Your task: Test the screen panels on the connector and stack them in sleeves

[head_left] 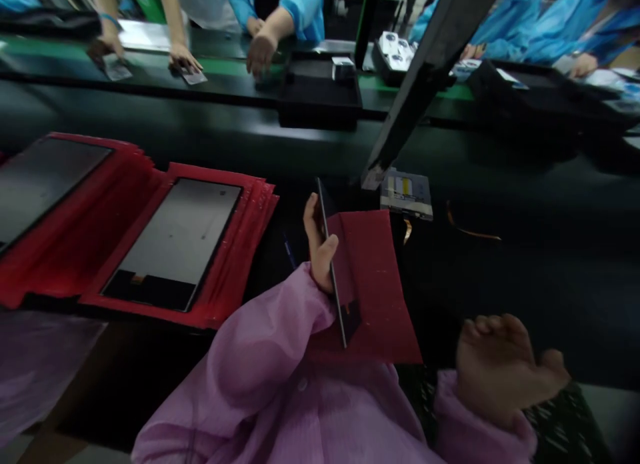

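My left hand [323, 254] grips a flat display panel [342, 277] by its long side, thumb on one face and fingers behind. The panel is tilted steeply over a red sheet [377, 284] in front of my body. Palm up at the lower right, my right hand [505, 367] holds nothing; its fingers are curled and the thumb stands apart. To the left, another panel [175, 244] with a grey face and dark end strip lies on a stack of red sheets [255, 244].
A second red stack carries a panel [55, 177] at far left. A grey metal-framed part [406, 194] lies beside a slanted post [425, 71]; an orange strip [473, 232] is nearby. Co-workers' hands [263, 51] and black trays [320, 91] are across the bench.
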A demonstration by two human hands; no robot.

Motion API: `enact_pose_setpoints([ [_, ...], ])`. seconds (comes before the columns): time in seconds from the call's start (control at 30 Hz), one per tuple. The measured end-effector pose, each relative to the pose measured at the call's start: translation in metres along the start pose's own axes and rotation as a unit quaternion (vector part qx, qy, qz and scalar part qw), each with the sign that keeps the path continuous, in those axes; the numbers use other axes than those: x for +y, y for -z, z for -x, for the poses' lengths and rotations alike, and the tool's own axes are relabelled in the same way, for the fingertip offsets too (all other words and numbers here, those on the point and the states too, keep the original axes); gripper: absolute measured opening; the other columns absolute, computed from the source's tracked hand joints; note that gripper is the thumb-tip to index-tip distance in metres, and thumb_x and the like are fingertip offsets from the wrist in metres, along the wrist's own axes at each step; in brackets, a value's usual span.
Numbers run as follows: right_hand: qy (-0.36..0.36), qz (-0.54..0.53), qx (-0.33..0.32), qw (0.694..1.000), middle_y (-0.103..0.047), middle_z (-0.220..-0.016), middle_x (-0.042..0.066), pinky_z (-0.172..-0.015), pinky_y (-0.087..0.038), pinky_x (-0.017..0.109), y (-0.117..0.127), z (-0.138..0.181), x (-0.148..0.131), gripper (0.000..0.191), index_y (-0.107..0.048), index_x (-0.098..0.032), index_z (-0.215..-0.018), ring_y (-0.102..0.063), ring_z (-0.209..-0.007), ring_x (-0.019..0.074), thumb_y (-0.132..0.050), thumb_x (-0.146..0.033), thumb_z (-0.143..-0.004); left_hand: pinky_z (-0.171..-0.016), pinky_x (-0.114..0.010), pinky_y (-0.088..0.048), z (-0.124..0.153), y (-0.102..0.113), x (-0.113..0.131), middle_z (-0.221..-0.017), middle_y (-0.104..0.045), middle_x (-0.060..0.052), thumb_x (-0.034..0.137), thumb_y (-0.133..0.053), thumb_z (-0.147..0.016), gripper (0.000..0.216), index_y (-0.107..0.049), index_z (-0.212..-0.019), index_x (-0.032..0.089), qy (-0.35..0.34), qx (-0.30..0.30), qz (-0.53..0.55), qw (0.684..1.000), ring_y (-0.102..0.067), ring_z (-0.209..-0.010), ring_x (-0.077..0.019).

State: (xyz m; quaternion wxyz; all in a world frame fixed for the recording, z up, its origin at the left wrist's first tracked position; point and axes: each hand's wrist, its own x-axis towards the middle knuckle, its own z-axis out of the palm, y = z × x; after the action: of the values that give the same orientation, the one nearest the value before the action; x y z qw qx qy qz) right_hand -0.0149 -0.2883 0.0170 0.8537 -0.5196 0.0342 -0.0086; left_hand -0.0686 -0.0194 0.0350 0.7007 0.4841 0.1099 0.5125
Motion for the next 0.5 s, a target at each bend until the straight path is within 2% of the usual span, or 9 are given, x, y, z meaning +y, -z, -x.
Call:
enact_pose_setpoints([
  [0.07, 0.049, 0.124, -0.138, 0.981, -0.063, -0.09, 0.007, -0.059, -0.053, 0.033, -0.015, 0.022, 0.005, 0.041, -0.068, -0.022, -0.106, -0.064, -0.08, 0.0214, -0.049, -0.054, -0.088, -0.119, -0.038, -0.029, 0.003, -0.001, 0.001, -0.152, -0.041, 0.001, 0.05, -0.058, -0.083, 0.06, -0.042, -0.139, 0.036, 0.019, -0.003, 0.028, 0.999, -0.03, -0.147, -0.0236],
  [0.1, 0.061, 0.183, -0.216, 0.957, -0.066, -0.106, 0.01, -0.07, -0.057, 0.039, -0.024, 0.033, 0.008, 0.048, -0.064, -0.023, -0.12, -0.065, -0.095, 0.0269, -0.065, -0.052, -0.081, -0.119, -0.036, -0.028, 0.004, -0.002, 0.001, -0.153, -0.04, 0.002, 0.047, -0.057, -0.085, 0.058, -0.041, -0.14, 0.036, 0.022, -0.003, 0.036, 0.999, -0.03, -0.147, -0.0229],
  [0.13, 0.087, 0.272, -0.316, 0.905, -0.061, -0.126, 0.012, -0.084, -0.056, 0.045, -0.034, 0.045, 0.012, 0.066, -0.054, -0.024, -0.135, -0.061, -0.112, 0.0313, -0.073, -0.047, -0.077, -0.12, -0.036, -0.028, 0.006, -0.002, 0.002, -0.154, -0.039, 0.002, 0.044, -0.056, -0.087, 0.057, -0.041, -0.141, 0.036, 0.023, -0.003, 0.038, 0.999, -0.03, -0.147, -0.0227],
  [0.2, 0.158, 0.402, -0.449, 0.782, -0.042, -0.151, 0.013, -0.104, -0.047, 0.053, -0.053, 0.066, 0.021, 0.092, -0.029, -0.026, -0.153, -0.044, -0.136, 0.0355, -0.078, -0.038, -0.076, -0.121, -0.036, -0.026, 0.007, -0.004, 0.004, -0.156, -0.036, 0.002, 0.042, -0.054, -0.089, 0.057, -0.039, -0.144, 0.034, 0.022, -0.007, 0.029, 0.999, -0.027, -0.148, -0.0234],
  [0.23, 0.187, 0.436, -0.483, 0.736, -0.034, -0.157, 0.013, -0.108, -0.044, 0.053, -0.061, 0.074, 0.026, 0.096, -0.018, -0.026, -0.157, -0.038, -0.141, 0.0345, -0.075, -0.036, -0.08, -0.121, -0.037, -0.025, 0.008, -0.004, 0.006, -0.157, -0.034, 0.002, 0.041, -0.053, -0.09, 0.058, -0.038, -0.145, 0.033, 0.022, -0.013, 0.02, 0.999, -0.025, -0.149, -0.0237],
  [0.27, 0.205, 0.45, -0.493, 0.716, -0.03, -0.158, 0.012, -0.11, -0.044, 0.053, -0.069, 0.081, 0.032, 0.095, -0.012, -0.027, -0.157, -0.035, -0.143, 0.0329, -0.071, -0.034, -0.084, -0.122, -0.037, -0.023, 0.008, -0.005, 0.008, -0.159, -0.032, 0.001, 0.041, -0.052, -0.091, 0.058, -0.036, -0.146, 0.033, 0.023, -0.019, 0.011, 0.999, -0.023, -0.15, -0.0238],
  [0.3, 0.214, 0.453, -0.486, 0.716, -0.03, -0.159, 0.012, -0.11, -0.044, 0.052, -0.075, 0.086, 0.038, 0.09, -0.009, -0.028, -0.158, -0.035, -0.143, 0.0308, -0.066, -0.032, -0.088, -0.123, -0.038, -0.021, 0.008, -0.005, 0.01, -0.16, -0.029, 0.001, 0.04, -0.051, -0.091, 0.059, -0.033, -0.147, 0.032, 0.026, -0.026, 0.002, 0.999, -0.021, -0.151, -0.0235],
  [0.4, 0.217, 0.458, -0.416, 0.755, -0.04, -0.154, 0.008, -0.108, -0.047, 0.049, -0.088, 0.091, 0.054, 0.07, -0.017, -0.033, -0.156, -0.043, -0.139, 0.0254, -0.053, -0.025, -0.096, -0.124, -0.04, -0.016, 0.009, -0.006, 0.014, -0.163, -0.021, -0.002, 0.045, -0.05, -0.093, 0.062, -0.028, -0.15, 0.031, 0.038, -0.051, -0.028, 0.998, -0.017, -0.152, -0.0229],
  [0.5, 0.227, 0.462, -0.359, 0.779, -0.046, -0.15, 0.004, -0.108, -0.047, 0.045, -0.093, 0.091, 0.061, 0.06, -0.026, -0.036, -0.153, -0.049, -0.135, 0.0231, -0.048, -0.023, -0.099, -0.123, -0.039, -0.022, 0.005, -0.004, 0.012, -0.16, -0.027, -0.005, 0.055, -0.04, -0.095, 0.061, -0.026, -0.149, 0.03, 0.059, -0.059, -0.024, 0.996, -0.025, -0.149, -0.0219],
])
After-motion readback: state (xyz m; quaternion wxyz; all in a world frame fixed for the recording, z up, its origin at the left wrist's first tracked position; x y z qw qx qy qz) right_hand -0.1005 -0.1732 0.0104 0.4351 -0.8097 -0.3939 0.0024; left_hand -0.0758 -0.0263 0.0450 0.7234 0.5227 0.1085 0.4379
